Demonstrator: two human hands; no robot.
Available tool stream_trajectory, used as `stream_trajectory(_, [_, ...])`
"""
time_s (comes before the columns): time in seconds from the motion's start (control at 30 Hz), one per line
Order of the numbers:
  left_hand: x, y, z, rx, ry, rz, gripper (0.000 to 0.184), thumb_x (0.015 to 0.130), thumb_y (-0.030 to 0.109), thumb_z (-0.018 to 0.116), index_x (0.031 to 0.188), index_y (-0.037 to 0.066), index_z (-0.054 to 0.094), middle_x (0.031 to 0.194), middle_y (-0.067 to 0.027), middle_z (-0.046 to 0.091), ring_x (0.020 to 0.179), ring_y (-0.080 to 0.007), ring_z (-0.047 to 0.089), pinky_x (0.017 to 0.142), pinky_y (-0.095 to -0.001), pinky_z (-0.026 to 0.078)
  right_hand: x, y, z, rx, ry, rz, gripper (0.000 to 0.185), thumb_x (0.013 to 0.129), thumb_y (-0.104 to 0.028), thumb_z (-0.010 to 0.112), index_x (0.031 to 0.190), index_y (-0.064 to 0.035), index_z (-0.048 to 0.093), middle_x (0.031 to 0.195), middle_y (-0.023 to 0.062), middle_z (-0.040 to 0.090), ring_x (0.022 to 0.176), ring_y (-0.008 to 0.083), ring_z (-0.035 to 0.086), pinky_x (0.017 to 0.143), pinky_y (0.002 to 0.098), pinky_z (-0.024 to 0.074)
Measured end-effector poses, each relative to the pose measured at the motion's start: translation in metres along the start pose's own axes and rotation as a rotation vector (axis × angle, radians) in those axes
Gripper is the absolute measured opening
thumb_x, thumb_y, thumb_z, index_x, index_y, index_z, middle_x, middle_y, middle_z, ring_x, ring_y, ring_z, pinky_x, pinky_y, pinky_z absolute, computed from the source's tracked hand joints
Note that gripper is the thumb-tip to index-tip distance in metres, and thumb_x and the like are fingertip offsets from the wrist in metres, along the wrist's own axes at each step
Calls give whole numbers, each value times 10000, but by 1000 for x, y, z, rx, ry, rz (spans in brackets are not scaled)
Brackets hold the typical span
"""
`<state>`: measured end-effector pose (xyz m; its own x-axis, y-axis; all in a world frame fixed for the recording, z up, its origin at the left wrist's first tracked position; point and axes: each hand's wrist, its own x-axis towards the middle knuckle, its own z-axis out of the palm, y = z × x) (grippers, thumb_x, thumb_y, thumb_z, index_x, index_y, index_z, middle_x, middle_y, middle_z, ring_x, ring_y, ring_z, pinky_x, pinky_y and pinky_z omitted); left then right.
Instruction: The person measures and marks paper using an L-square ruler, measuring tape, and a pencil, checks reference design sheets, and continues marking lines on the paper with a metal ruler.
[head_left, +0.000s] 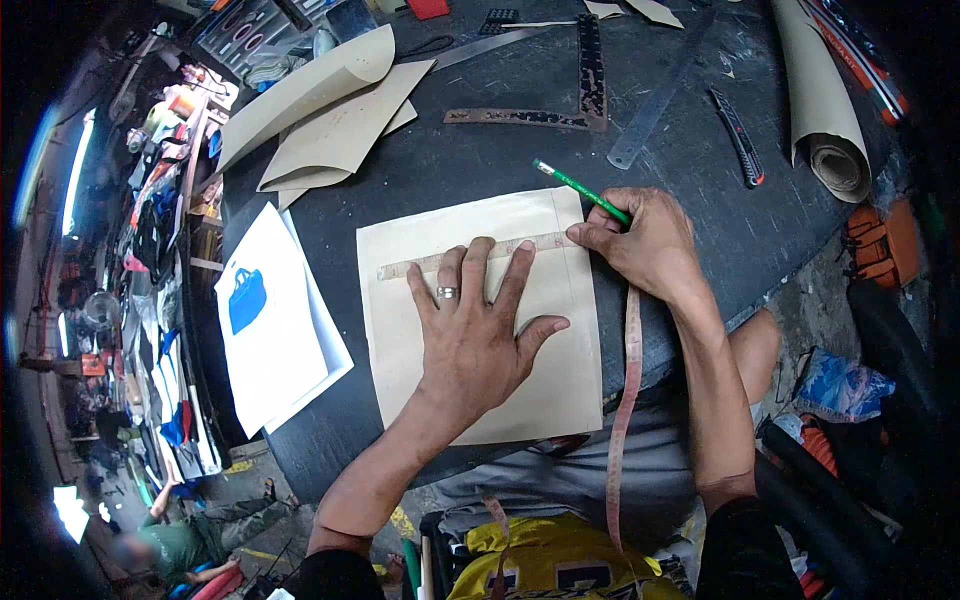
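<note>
A squarish sheet of beige pattern paper (pixel 555 390) lies on the dark table before me, with faint pencil lines near its right side. My left hand (pixel 468 325) rests flat on it, fingers spread, pressing a tape measure (pixel 398 271) that runs across the upper part. At the sheet's right edge, my right hand (pixel 648 240) pinches the tape between thumb and finger. The same hand carries a green pencil (pixel 575 184), its eraser end pointing up and left. From there the pinkish tape hangs down over the table edge toward my lap.
White sheets with a blue bag picture (pixel 265 360) lie left. Curled brown paper (pixel 320 100), a worn metal square (pixel 592 80), a steel ruler (pixel 655 105), a utility knife (pixel 737 138) and a paper roll (pixel 822 100) lie farther back. Another person (pixel 195 545) is at lower left.
</note>
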<state>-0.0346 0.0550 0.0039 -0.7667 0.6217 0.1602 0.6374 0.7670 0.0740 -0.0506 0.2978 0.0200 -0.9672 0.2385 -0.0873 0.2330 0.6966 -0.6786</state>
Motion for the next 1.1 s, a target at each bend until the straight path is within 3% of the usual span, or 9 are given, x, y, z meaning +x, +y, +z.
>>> stream_trajectory(1.1, [1, -1, -2, -16, -10, -2, 779, 1034, 663, 623, 1649, 205, 488, 1549, -230, 420, 1464, -446, 411, 1176, -827, 225, -1, -1, -1, 10, -8, 11, 313, 870, -354, 891, 814, -77, 757, 684, 100, 672, 706, 295, 708, 718, 450, 538])
